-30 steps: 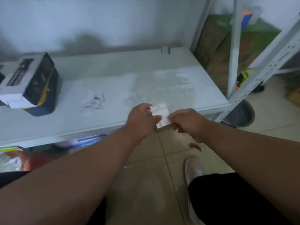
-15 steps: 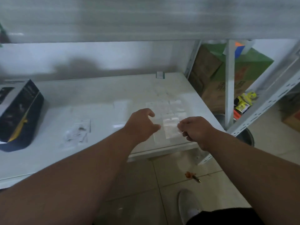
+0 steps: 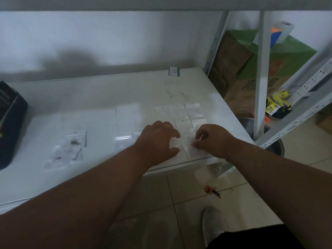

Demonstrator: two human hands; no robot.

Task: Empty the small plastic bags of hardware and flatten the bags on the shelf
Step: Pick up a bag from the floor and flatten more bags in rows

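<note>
Both hands rest at the front right of the white shelf [image 3: 100, 97]. My right hand [image 3: 213, 139] pinches the edge of a small clear plastic bag [image 3: 189, 146] that lies flat on the shelf. My left hand [image 3: 156, 139] hovers or presses just left of that bag with its fingers spread and nothing in them. Behind the hands, several empty flattened bags [image 3: 177, 112] lie in rows. At the left a few bags with dark hardware [image 3: 70, 146] lie in a loose pile. Another clear bag [image 3: 124, 138] lies just left of my left hand.
A dark blue box [image 3: 9, 123] sits at the shelf's left end. A small green-edged packet [image 3: 173, 71] stands at the back. Metal uprights [image 3: 260, 69], cardboard boxes [image 3: 239, 72] and a bucket [image 3: 276, 150] stand to the right. A pen [image 3: 216, 193] and my white shoe [image 3: 213, 225] are on the tiled floor.
The bag was held in both hands in front of the shelf; now it lies on the shelf among the flattened bags. My left hand has let go and spread its fingers.
</note>
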